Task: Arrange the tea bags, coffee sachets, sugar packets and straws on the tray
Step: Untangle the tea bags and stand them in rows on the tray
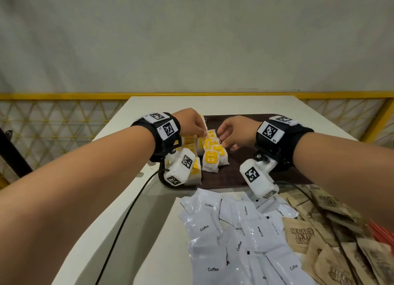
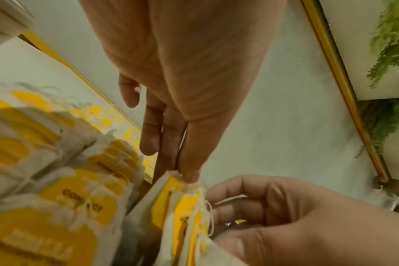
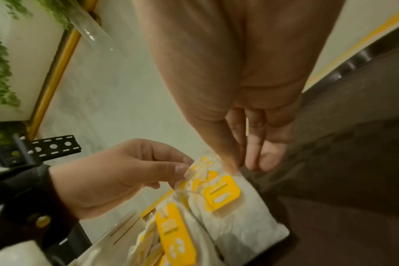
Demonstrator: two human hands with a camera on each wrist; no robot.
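Note:
A dark brown tray [image 1: 266,173] lies on the white table [image 1: 170,105]. Several tea bags [image 1: 211,160] with yellow tags stand in rows on its left part. My left hand [image 1: 202,133] pinches the top edge of one tea bag [image 2: 185,205] between thumb and fingers. My right hand [image 1: 223,141] is just right of it, its thumb and fingers on the top of a neighbouring tea bag [image 3: 239,216]. White coffee sachets [image 1: 213,227], brown sugar packets [image 1: 300,235] and red straws [image 1: 381,233] lie loose in front of the tray.
A black cable [image 1: 132,201] runs across the table's near left side. A yellow mesh fence [image 1: 53,122] stands behind and beside the table. The right half of the tray shows bare brown surface.

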